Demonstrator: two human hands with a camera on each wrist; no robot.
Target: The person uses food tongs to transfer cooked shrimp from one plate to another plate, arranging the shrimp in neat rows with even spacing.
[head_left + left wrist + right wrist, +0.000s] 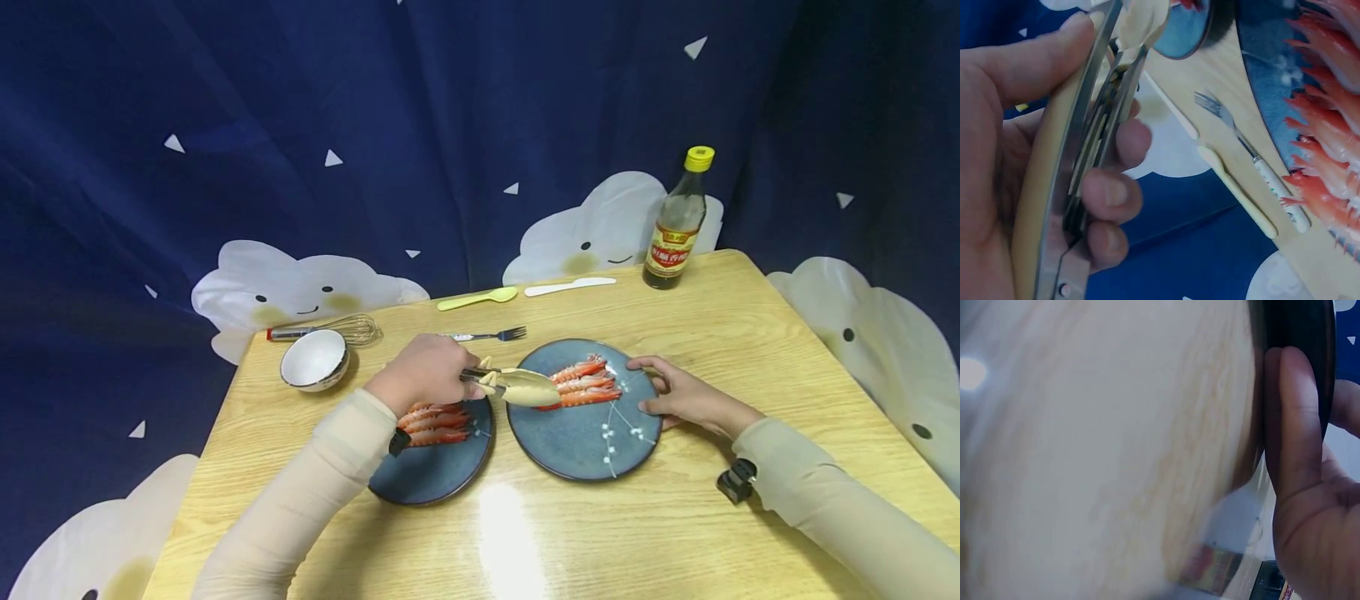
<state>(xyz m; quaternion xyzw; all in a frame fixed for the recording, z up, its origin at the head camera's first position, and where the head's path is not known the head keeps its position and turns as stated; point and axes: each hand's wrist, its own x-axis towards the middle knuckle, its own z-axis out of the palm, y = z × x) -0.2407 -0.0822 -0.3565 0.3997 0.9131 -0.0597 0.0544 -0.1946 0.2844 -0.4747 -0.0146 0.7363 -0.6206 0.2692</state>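
My left hand [433, 371] grips a pair of tongs [1085, 144] with metal arms and beige ends, its fingers curled round them. The beige tips overlap the left end of the red-and-white shrimp [588, 385] on the right-hand blue plate [562, 446]. Whether the tips hold a shrimp, I cannot tell. My right hand [686, 398] holds that plate by its right rim, thumb and fingers round the edge; the right wrist view shows the hand [1310, 469] against the dark rim. Below my left hand, a second blue plate [442, 483] bears several more shrimp [435, 425], partly hidden by the forearm.
Behind the plates lie a fork [491, 336], a pale yellow spoon [476, 299] and a white knife [570, 287]. A white bowl [315, 360] and a whisk [360, 330] are at the back left. A dark sauce bottle [675, 233] with a yellow cap stands at the back right.
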